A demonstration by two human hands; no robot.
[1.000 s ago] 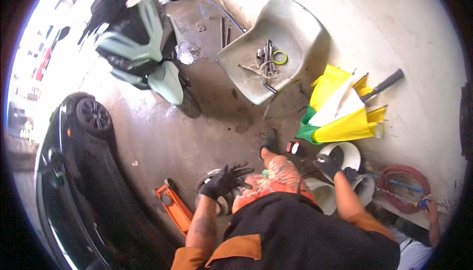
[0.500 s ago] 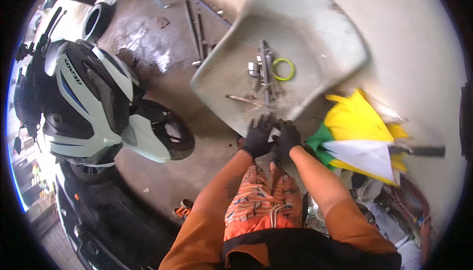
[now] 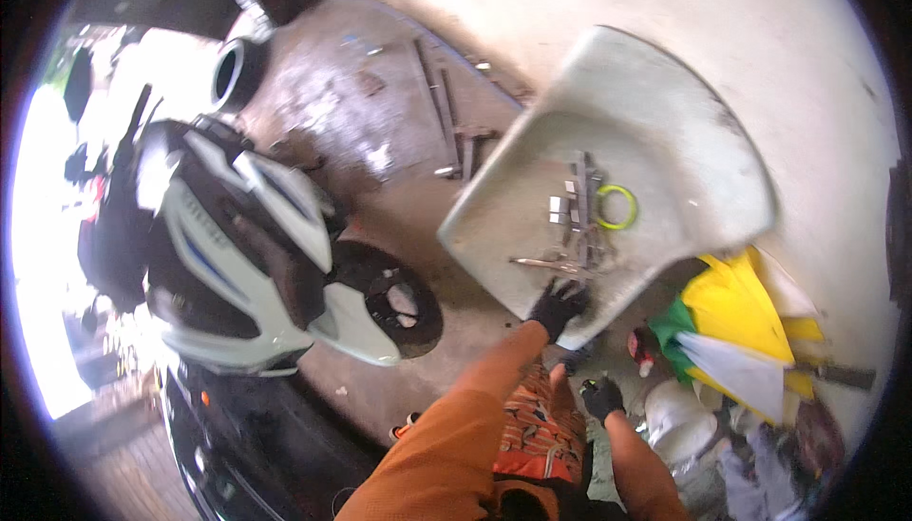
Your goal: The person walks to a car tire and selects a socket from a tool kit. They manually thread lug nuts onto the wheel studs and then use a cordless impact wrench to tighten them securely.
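A: Ok, I'm remote on this head cam and it's a smeary picture. What are you getting on the fingers?

B: From my end, the left hand [image 3: 560,304] is back-of-glove up over the near edge of the pale plastic chair [image 3: 708,141], fingers kinda spread. I can't tell if they've closed on anything, the undersides are hidden from me. The right hand [image 3: 601,397] looks curled, with a yellow-green bit showing at its fingers. No clue from here if that's glove or something gripped.

A: Same, I won't guess either. And the tools?

B: On the seat. I read the long metal bars [image 3: 582,200] as just beyond the left fingertips, long axis running pretty much straight away from them. The thin crosswise tool [image 3: 543,263] is nearer, right in front of those fingertips, its slim end poking out to the left. Can't call whether glove and metal touch.

A: So the left is the close one?

B: Yeah, by a lot imo. The right fingers are off the seat, nearer the body and well apart from the metal.

A: I've also got the yellow-green ring [image 3: 634,208] past the left fingers and a bit right, beside the bars.

B: Yep, and the yellow, white and green cloth [image 3: 741,298] is way out beyond the right fingers, off to their right.
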